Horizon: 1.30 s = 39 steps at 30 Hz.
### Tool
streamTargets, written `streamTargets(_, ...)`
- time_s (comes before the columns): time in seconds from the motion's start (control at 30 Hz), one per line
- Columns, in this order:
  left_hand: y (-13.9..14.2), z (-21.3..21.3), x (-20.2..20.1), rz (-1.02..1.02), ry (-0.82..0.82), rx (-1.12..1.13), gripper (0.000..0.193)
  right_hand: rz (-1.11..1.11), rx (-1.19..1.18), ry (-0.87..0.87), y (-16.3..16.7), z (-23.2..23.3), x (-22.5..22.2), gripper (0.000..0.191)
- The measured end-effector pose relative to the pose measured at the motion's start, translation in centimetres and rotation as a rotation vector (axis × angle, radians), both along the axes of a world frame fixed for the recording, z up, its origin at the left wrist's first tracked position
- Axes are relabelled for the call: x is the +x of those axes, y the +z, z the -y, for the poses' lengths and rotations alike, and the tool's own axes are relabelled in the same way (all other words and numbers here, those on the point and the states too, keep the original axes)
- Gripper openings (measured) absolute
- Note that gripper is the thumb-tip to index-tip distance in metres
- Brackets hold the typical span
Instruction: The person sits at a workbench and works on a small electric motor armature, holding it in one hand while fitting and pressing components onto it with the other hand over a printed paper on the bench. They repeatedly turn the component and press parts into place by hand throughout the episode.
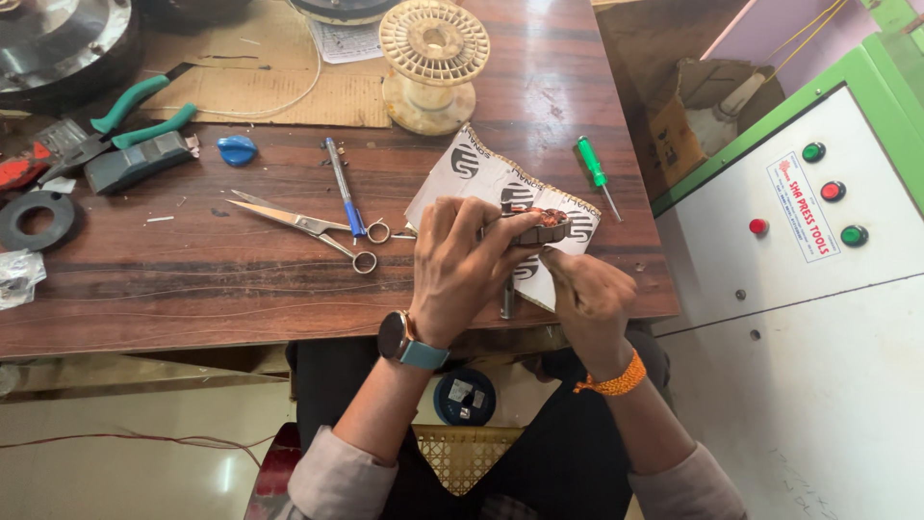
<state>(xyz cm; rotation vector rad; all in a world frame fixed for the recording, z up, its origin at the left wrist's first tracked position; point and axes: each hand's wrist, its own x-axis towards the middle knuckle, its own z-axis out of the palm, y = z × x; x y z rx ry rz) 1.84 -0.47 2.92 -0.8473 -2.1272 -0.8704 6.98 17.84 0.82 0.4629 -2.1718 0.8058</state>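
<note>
My left hand (460,265) grips a small motor armature (542,224) with copper windings, its metal shaft (507,299) pointing down toward me. My right hand (587,299) sits just below the armature, fingertips pinched at its lower edge; what they pinch is too small to make out. Both hands hover over a white printed paper sheet (481,173) near the front edge of a dark wooden table (192,279). A watch with a teal strap is on my left wrist, an orange thread band on my right.
Scissors (308,226), a blue pen (343,188) and a green screwdriver (597,173) lie near the sheet. An empty cream spool (433,63) stands behind. Green-handled pliers (130,120), a blue cap (236,149) and a black ring (34,220) lie left. A white-and-green machine cabinet (808,289) with buttons stands right.
</note>
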Motion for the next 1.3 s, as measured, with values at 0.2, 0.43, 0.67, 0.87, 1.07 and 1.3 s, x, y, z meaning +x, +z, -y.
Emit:
streamTargets(0.2, -0.2, 1.1, -1.6, -0.176, -0.085, -0.195, 0.05, 0.012, 0.048, 0.033, -0.7, 1.0, 0.1, 0.016)
streamTargets(0.43, 0.6, 3.8, -1.1, -0.066, -0.092, -0.261, 0.041, 0.06, 0.021, 0.018, -1.5, 2.9, 0.0, 0.016)
streamTargets(0.67, -0.3, 3.9, 1.4, -0.042, -0.043, -0.289, 0.049, 0.098, 0.012, 0.051, -2.4, 3.1, 0.2, 0.02)
streamTargets(0.87, -0.7, 4.0, 1.1, -0.033, -0.137, -0.203, 0.031, 0.162, -0.013, 0.117, -1.8, 2.8, 1.1, 0.018)
streamTargets(1.07, -0.4, 4.3, 1.2, -0.034, -0.156, -0.11, 0.025, 0.221, -0.048, 0.083, 0.4, 2.3, 2.4, 0.012)
streamTargets(1.3, -0.5, 1.1, 2.2, -0.006, -0.027, 0.312, 0.019, 0.206, -0.149, 0.139, 2.4, 2.1, 2.7, 0.015)
